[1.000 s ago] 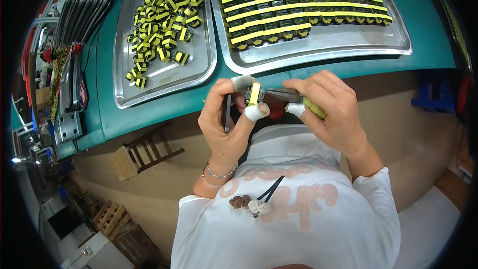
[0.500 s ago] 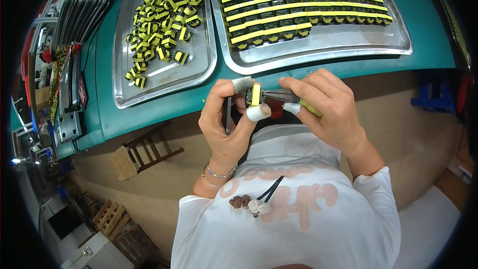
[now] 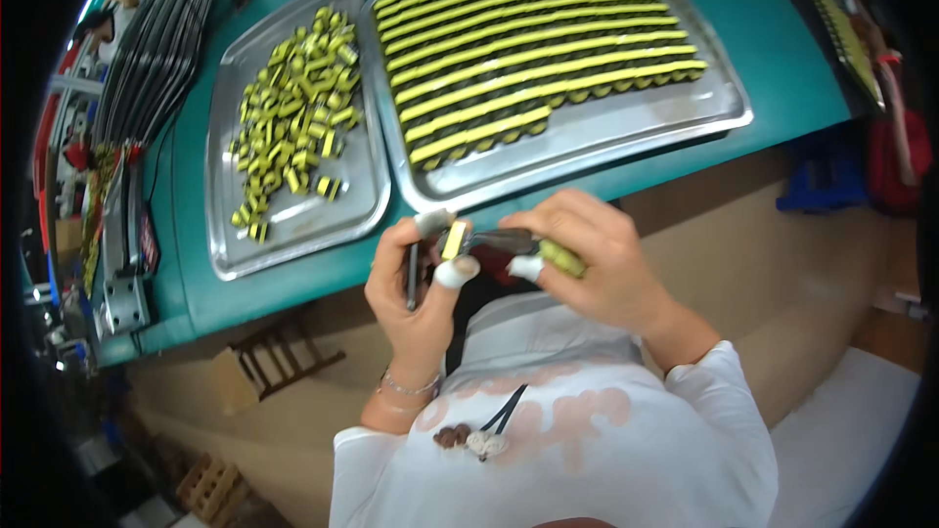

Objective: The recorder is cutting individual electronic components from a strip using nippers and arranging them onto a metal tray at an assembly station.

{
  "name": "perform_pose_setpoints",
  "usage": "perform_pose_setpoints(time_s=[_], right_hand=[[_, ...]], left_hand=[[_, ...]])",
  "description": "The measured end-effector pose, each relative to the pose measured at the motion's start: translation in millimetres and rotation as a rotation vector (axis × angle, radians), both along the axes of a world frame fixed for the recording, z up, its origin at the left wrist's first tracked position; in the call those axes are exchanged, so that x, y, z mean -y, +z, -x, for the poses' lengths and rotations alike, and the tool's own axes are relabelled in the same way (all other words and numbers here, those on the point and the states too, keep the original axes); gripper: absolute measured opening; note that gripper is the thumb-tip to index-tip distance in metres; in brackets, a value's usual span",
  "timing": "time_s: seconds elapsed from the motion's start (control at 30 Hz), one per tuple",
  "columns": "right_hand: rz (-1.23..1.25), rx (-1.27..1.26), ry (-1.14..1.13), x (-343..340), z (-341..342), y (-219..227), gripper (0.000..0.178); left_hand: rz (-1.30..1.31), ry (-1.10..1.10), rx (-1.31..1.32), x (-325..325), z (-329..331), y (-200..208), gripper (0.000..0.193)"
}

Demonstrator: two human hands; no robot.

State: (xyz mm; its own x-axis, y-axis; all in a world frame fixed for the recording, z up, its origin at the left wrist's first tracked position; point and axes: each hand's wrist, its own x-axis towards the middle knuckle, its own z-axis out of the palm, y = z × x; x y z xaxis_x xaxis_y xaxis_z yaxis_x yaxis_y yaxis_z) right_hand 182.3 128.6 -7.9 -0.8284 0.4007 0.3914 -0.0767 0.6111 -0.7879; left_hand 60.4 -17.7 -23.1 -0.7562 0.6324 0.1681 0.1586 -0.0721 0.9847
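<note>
two steel trays [image 3: 293, 225], two hands [image 3: 421, 303], one pair of pliers [image 3: 518, 242]

Little has changed over the last second. The small yellow and black block-shaped component [image 3: 453, 240] has been kept pinched in the left hand [image 3: 419, 286]. The right hand [image 3: 587, 259], with its green-handled metal tool [image 3: 528, 246], has been drawn slightly closer around it.

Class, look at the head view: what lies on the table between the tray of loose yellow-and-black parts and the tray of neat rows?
Nothing: the loose-parts tray and the rows tray sit nearly rim to rim, with only a thin strip of green table showing.
</note>
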Motion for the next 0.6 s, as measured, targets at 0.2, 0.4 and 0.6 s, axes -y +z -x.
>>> perform_pose_setpoints(time_s=[0.2,0.4,0.6], right_hand=[[0.435,-0.143,0.137,2,8,-6,0.039],[0.679,-0.160,0.318,1,21,-10,0.039],[0.765,-0.196,0.322,1,23,-8,0.037]], left_hand=[[-0.041,-0.243,0.120,-11,7,12,0.045],[-0.056,-0.324,0.228,-17,12,25,0.053],[-0.045,-0.183,0.108,-24,7,24,0.049]])
